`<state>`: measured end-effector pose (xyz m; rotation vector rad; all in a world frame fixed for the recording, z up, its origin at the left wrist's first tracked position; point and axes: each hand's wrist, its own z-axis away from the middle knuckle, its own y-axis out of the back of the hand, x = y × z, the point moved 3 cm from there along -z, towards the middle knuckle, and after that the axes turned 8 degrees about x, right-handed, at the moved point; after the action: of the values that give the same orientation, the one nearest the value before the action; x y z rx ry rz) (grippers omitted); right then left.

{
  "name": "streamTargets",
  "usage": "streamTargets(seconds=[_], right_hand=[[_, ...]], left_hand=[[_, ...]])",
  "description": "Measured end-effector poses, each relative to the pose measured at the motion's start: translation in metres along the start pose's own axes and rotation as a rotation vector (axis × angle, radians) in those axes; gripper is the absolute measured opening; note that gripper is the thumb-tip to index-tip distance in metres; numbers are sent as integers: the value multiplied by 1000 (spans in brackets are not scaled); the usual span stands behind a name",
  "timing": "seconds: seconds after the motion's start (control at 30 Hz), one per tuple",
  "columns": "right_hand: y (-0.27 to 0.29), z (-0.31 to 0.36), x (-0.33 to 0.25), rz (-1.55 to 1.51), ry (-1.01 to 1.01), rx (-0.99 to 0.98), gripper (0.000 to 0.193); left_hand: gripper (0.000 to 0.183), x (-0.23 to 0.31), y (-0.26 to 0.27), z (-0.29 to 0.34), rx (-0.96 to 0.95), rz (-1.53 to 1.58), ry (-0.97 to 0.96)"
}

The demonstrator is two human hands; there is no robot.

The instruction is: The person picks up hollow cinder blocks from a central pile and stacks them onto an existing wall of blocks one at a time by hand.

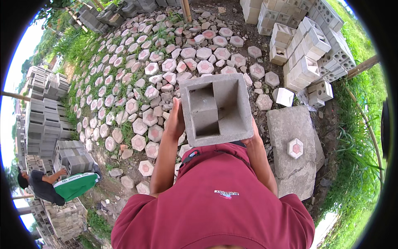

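A grey hollow concrete block (pixel 243 108) is held up in front of my waist, its open cavities facing up toward me. My left hand (pixel 177 118) grips its left side, with the fingers along the outer wall. On the opposite side, my right hand (pixel 253 135) clasps the lower right edge; most of its fingers are hidden behind the block. Inside, an inner wall divides the hollow, and the left part shows a step.
Hexagonal paving stones (pixel 169 65) with reddish centres cover the ground ahead. One hexagonal paver (pixel 295 148) lies on a concrete slab (pixel 286 178) at right. Block stacks (pixel 309 45) rise at far right; others (pixel 45 120) line the left, where another person (pixel 45 184) handles blocks.
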<state>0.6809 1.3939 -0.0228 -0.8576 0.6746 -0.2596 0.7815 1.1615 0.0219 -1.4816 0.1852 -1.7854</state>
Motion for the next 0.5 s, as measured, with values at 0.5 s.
streamTargets(seconds=[0.5], right_hand=[[-97,-194,-113,331,-173,-232,65]], left_hand=[[68,51,-16,-143,467,27,-167]])
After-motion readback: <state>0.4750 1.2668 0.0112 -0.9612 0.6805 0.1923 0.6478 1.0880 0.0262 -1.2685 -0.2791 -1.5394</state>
